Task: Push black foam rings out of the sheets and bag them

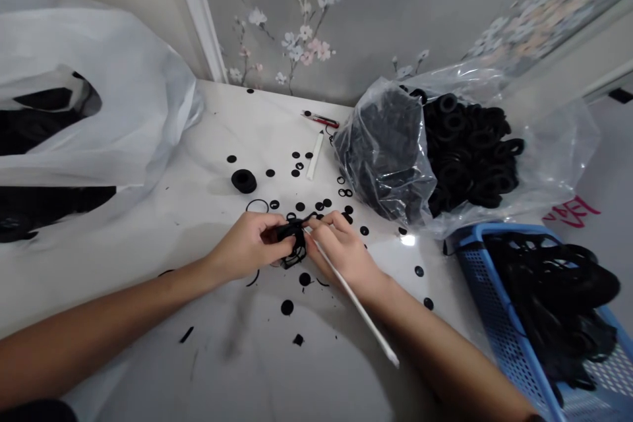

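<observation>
In the middle of the white table, my left hand (252, 244) pinches a black rubber piece (298, 252) with cut-out openings. My right hand (343, 254) meets it from the other side, fingers closed around a long thin white stick (368, 320). The stick slants down toward my right forearm, and its upper end is at the rubber piece. A thin black strip shows by my right fingertips; whether they grip it I cannot tell. Small black discs (287, 307) and thin rings lie around both hands. Beyond my left hand stands a black flanged rubber ring (244, 180).
A clear plastic bag (386, 145) of black rubber rings (455, 122) lies at the back right. Below it stands a blue basket (514, 336) of black rubber pieces. A white bag (99, 33) fills the left. A red utility knife (321, 120) and white marker-like stick (315, 155) lie behind.
</observation>
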Motion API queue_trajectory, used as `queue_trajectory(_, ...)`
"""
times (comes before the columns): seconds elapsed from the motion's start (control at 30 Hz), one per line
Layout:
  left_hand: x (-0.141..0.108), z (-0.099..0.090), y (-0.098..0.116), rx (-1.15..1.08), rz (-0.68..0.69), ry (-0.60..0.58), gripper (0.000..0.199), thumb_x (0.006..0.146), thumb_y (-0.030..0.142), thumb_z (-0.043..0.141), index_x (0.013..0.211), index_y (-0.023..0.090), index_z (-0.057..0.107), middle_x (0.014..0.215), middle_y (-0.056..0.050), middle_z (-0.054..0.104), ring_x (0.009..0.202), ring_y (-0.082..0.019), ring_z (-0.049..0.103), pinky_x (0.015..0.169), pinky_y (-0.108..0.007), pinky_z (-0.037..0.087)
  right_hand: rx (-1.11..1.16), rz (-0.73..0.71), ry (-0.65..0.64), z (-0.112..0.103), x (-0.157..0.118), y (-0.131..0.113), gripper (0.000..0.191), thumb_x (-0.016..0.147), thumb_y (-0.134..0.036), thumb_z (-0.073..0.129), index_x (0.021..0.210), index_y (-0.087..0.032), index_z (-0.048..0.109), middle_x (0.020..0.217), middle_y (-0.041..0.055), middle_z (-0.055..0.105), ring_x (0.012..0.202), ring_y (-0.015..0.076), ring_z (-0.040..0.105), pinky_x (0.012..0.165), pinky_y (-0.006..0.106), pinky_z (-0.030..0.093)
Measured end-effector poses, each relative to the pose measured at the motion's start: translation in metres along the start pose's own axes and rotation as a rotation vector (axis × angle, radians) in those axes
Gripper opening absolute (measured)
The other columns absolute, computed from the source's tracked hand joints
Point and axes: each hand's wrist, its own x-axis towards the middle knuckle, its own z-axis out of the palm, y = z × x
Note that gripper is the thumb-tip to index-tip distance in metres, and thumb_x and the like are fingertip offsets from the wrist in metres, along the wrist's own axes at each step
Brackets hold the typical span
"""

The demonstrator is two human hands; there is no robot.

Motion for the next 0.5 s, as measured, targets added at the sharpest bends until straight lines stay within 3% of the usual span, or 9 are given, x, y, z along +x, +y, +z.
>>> queue_trajectory(0.2, 0.0003, -0.0012, 0.0031, 0.056, 0.06, -0.017, 0.015, 0.075, 0.025, 0.056, 0.063, 0.015, 0.056, 0.053, 0.004, 0.048, 0.05, -0.01, 0.049, 0.045, -0.02, 0.036, -0.09, 0.114, 0.033, 0.0106, -0.0054, 0.0002, 0.02, 0.092, -0.007, 0.044, 0.078, -0.021, 0.048, 0.082, 0.0066, 0.063, 0.075, 0.0199, 0.045, 0.071, 0.034, 0.046)
queue_trajectory(0.37, 0.0004, -0.0036, 0.004, 0.067, 0.159, -0.105, 0.014, 0.075, 0.019, 0.051, 0.063, 0.016, 0.058, 0.057, 0.002, 0.052, 0.054, -0.01, 0.05, 0.049, -0.02, 0.039, -0.102, 0.264, 0.092, 0.0109, -0.0028, 0.0051, 0.016, 0.092, -0.012, 0.044, 0.08, -0.021, 0.048, 0.076, 0.0068, 0.062, 0.076, 0.022, 0.05, 0.069, 0.035, 0.046)
queue_trajectory(0.43, 0.0019, -0.0039, 0.0014, 0.063, 0.131, -0.093, 0.013, 0.076, 0.018, 0.05, 0.067, 0.016, 0.06, 0.062, 0.001, 0.057, 0.058, -0.011, 0.053, 0.051, -0.02, 0.041, -0.04, 0.325, 0.092, 0.0085, -0.0019, 0.0072, 0.015, 0.093, -0.016, 0.045, 0.079, -0.022, 0.047, 0.076, 0.0058, 0.063, 0.078, 0.0224, 0.054, 0.071, 0.036, 0.046)
queue_trajectory(0.5, 0.0036, -0.0041, -0.0026, 0.049, 0.097, -0.041, 0.016, 0.078, 0.018, 0.05, 0.084, 0.017, 0.064, 0.07, 0.0, 0.062, 0.062, -0.012, 0.057, 0.052, -0.02, 0.044, 0.113, 0.363, 0.067, 0.0052, -0.0017, 0.0086, 0.014, 0.093, -0.02, 0.046, 0.079, -0.023, 0.046, 0.081, 0.0048, 0.064, 0.084, 0.0218, 0.058, 0.073, 0.035, 0.047)
